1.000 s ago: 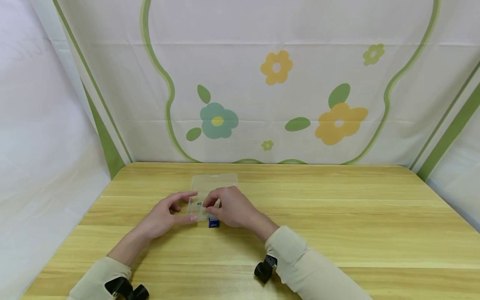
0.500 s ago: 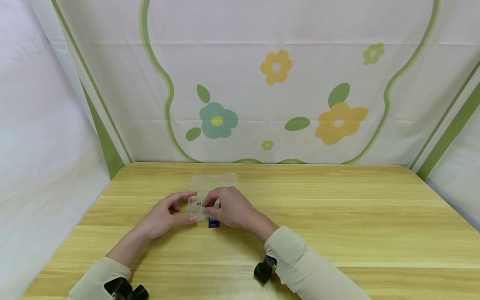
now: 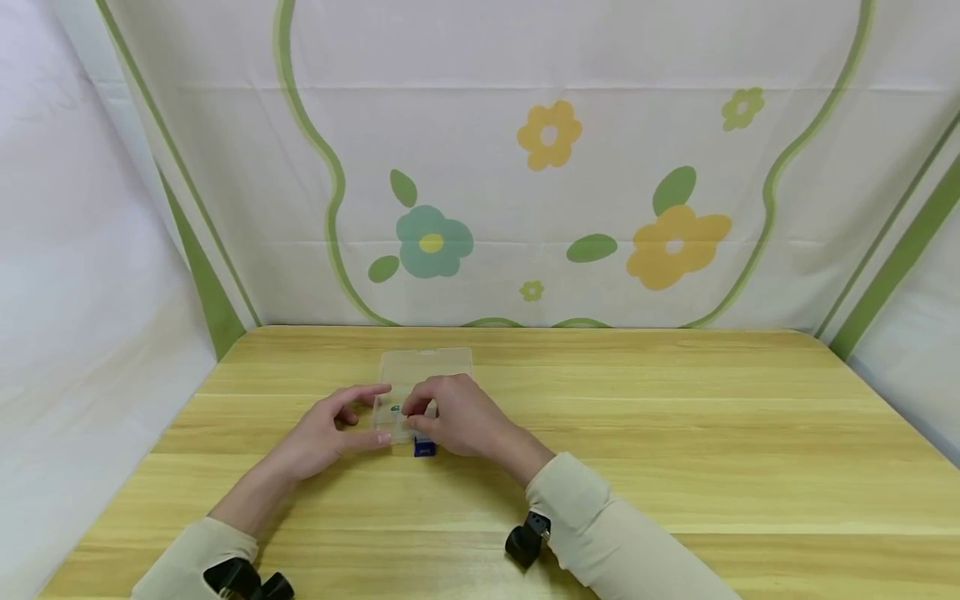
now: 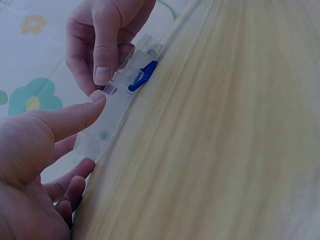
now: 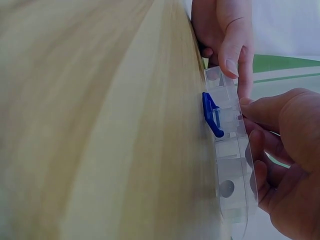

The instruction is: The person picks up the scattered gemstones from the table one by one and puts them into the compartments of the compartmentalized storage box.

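A clear plastic compartment box (image 5: 231, 165) lies on the table with its lid (image 3: 426, 363) laid back to the far side. Its blue latch (image 3: 424, 447) hangs at the near edge. My left hand (image 3: 324, 433) holds the box's left end, thumb at the near rim and index finger farther back. Over the compartments, thumb and index finger of my right hand (image 3: 468, 421) pinch together on a small dark thing, mostly hidden by the fingertips. A small round grey bead (image 5: 227, 188) shows through the box wall in the right wrist view.
The wooden table (image 3: 637, 433) stretches to both sides of the box. Behind it hangs a white cloth (image 3: 480, 167) with printed flowers. Black wrist cameras (image 3: 527, 542) sit at both cuffs.
Both hands and the box keep their places relative to each other. The whole head view has shifted slightly left.
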The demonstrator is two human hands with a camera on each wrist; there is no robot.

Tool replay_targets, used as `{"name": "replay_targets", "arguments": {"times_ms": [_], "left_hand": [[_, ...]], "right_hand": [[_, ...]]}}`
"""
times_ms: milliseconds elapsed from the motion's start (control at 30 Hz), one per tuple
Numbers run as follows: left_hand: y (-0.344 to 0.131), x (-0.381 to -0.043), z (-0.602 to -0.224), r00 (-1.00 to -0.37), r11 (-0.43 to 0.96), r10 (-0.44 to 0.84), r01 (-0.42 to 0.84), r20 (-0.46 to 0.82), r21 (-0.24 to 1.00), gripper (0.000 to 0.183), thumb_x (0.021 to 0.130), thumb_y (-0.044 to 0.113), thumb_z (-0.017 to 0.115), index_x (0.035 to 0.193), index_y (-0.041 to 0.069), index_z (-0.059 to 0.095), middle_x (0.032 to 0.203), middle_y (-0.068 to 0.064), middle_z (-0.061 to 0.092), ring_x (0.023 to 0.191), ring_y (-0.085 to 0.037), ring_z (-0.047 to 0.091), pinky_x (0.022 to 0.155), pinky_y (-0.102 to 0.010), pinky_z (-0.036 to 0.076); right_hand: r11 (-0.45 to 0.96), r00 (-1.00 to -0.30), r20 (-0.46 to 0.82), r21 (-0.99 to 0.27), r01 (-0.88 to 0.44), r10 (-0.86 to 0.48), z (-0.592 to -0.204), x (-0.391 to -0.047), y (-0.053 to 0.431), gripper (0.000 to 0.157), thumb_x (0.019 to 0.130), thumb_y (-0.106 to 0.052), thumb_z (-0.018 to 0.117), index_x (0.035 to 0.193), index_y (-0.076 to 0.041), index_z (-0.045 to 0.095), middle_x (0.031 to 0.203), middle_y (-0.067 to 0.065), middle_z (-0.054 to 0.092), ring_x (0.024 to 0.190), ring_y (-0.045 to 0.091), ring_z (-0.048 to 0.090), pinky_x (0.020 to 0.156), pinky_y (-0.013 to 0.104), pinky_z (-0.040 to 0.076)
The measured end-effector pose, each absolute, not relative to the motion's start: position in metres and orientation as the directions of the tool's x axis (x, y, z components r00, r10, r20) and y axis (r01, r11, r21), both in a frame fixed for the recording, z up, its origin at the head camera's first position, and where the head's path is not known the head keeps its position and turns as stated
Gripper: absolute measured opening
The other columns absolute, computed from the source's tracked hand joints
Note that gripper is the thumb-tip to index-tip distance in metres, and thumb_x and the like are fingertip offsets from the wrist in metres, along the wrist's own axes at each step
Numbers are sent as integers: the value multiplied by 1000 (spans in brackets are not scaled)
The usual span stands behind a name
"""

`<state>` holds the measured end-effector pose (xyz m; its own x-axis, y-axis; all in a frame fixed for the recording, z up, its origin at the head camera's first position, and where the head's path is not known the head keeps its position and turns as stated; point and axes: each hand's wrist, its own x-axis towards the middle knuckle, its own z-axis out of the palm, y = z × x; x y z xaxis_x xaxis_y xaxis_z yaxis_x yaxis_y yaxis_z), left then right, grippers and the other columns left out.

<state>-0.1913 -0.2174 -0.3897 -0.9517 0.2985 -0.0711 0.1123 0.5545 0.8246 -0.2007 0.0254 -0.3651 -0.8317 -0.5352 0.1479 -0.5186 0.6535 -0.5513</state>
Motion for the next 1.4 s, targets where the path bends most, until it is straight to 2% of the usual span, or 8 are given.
{"name": "replay_targets", "arguments": {"times_ms": [400,800,1033,1400], "left_hand": [[-218,-192,-389,-953,570,295,113,-73,814,72,91,38,85,155,26,55,149,-12,53,114,-28,44,89,-37,39],[-221,-189,-389,-958,577,277,102,-77,810,72,90,39,85,154,28,55,149,-11,52,115,-28,44,88,-37,39],[-224,-187,-391,-961,580,266,100,-71,809,72,90,38,86,154,27,55,148,-11,52,114,-28,44,89,-37,38],[-224,-190,-393,-960,577,275,117,-57,808,73,89,39,86,154,27,56,149,-11,53,113,-27,45,90,-37,40]], "right_hand": [[645,-823,159,-546,-534,-546,-366,-201,26,11,101,-25,75,108,-18,81,96,-10,77,86,1,64,83,22,53],[578,-796,124,-623,-527,-592,-360,-200,41,18,101,-22,74,119,-18,79,108,-9,77,75,5,64,70,20,52],[561,-807,117,-660,-499,-579,-352,-196,60,19,101,-23,74,119,-17,79,107,-9,76,74,12,64,66,25,51],[553,-823,164,-667,-499,-543,-344,-187,115,19,99,-23,76,117,-17,79,106,-8,77,77,7,65,67,26,53]]}}
